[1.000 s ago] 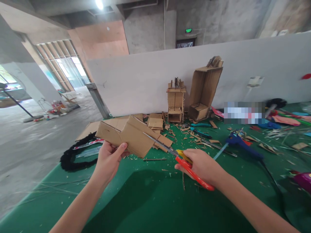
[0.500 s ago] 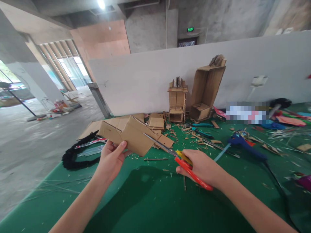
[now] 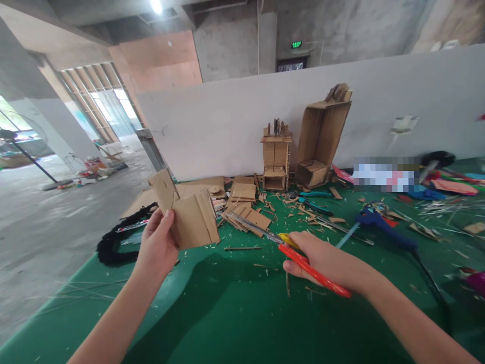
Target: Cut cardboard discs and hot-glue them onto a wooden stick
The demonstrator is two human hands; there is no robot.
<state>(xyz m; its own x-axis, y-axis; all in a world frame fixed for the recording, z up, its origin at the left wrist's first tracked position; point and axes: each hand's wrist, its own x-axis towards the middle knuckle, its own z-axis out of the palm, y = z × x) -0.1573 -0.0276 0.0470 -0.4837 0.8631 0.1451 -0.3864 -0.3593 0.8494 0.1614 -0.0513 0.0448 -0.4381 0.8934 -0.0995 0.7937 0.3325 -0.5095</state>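
Observation:
A folded piece of cardboard (image 3: 192, 218) is pinched in my left hand (image 3: 158, 235), raised above the green table with its thumb on the near face. My right hand (image 3: 314, 255) grips a pair of scissors (image 3: 303, 263) with red and yellow handles. Their blades point left and look nearly closed, with a small gap between the tips and the held cardboard. Behind the blades lies a stack of cut cardboard pieces (image 3: 242, 193). Part of my right hand's fingers is hidden by the handles.
Two cardboard structures, a small one (image 3: 275, 156) and a taller one (image 3: 324, 136), stand against the white partition (image 3: 227, 126). A blue glue gun (image 3: 382, 227) with a cord lies on the right. Teal-handled pliers (image 3: 314, 202), cardboard scraps and a black fuzzy coil (image 3: 108, 247) are around.
My left hand has moved left and turned the cardboard, away from the scissors. My right hand with the scissors has shifted slightly right, and the blades no longer overlap the cardboard.

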